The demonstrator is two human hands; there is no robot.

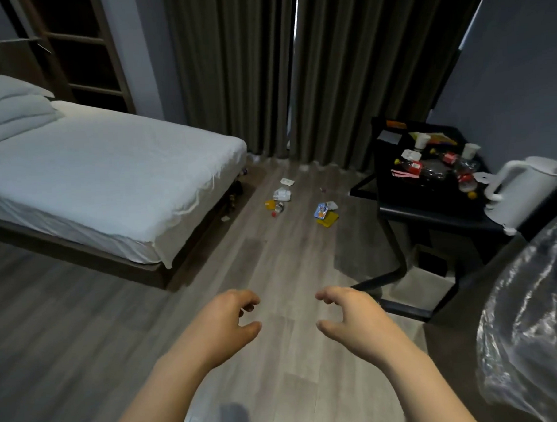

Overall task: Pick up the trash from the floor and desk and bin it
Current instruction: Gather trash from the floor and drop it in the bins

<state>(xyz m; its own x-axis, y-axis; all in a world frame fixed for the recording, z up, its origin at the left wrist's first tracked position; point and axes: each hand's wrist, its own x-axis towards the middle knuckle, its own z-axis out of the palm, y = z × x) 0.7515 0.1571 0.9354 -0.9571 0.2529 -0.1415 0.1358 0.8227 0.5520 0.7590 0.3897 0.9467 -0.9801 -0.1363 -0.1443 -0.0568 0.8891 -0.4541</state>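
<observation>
Trash [325, 213] untouched, nothing binned as far as you can see. On the floor [273, 275], between the bed [109, 173] foot and the desk [430, 212]: roughly seven scraps in two clusters. Desk top, toward the far edge: two paper cups [422, 140], about three bottles [412, 168], and wrappers too jumbled to count. Your left hand [231, 321] and right hand [349, 316] hang empty, fingers loosely curled.

Floor [273, 275] wrappers [326, 213], desk [430, 210] bottles [428, 169]
</observation>
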